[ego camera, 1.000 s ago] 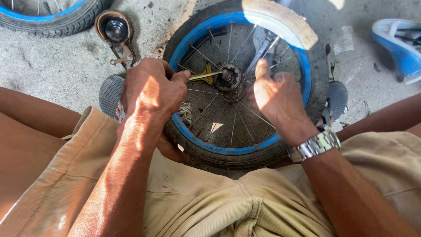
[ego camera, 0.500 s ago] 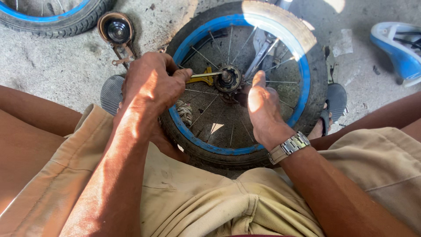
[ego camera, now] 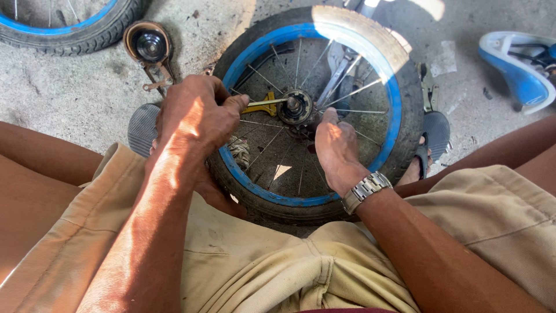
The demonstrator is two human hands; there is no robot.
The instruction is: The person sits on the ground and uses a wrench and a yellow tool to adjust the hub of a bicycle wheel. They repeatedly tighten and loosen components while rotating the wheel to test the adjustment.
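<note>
Floor [ego camera: 87,98]: bare concrete, where a seated person in tan shorts works.
Wheel [ego camera: 405,116]: a small bicycle wheel with blue rim and black tyre, propped upright between the knees so the hub faces up within reach.
Second wheel [ego camera: 69,35]: lying apart at top left, beside a small training wheel [ego camera: 149,45].
Left hand [ego camera: 194,116]: fingers closed around a thin metal tool [ego camera: 263,102] pointed at the hub [ego camera: 294,108].
Right hand [ego camera: 335,148]: fingers curled under the hub among the spokes, steadying it; whether they grip anything cannot be told.
Change: the right hand has slid from the rim side in to the hub.
</note>
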